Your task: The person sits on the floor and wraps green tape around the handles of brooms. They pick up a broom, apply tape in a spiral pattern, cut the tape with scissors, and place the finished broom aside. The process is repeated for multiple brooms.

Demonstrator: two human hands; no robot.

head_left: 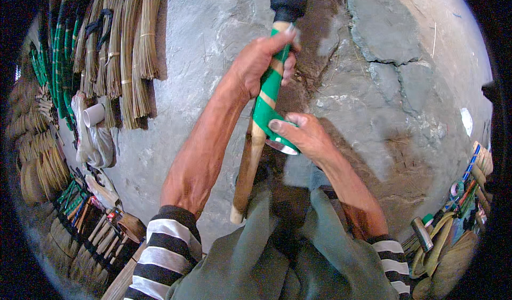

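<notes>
A wooden stick (248,174) slants from my lap up to the top edge, its lower end bare pale wood. Around its upper part winds glossy green tape (270,89) in a spiral, with strips of wood showing between the turns. My left hand (261,60) is closed around the taped part, just below a black covering (290,0) on the stick's far end. Lower down, my right hand (306,135) grips a roll of green tape (281,147) against the stick, thumb on top. The tape runs from this roll onto the wood.
Bundles of straw stalks (125,49) and green-striped sticks (60,65) lie at the far left, near a white cylinder (94,115). Brush heads and short handles (104,238) fill the lower left. Coiled straw pieces (440,241) and a metal can (422,235) are at the right. The concrete floor (384,28) is cracked.
</notes>
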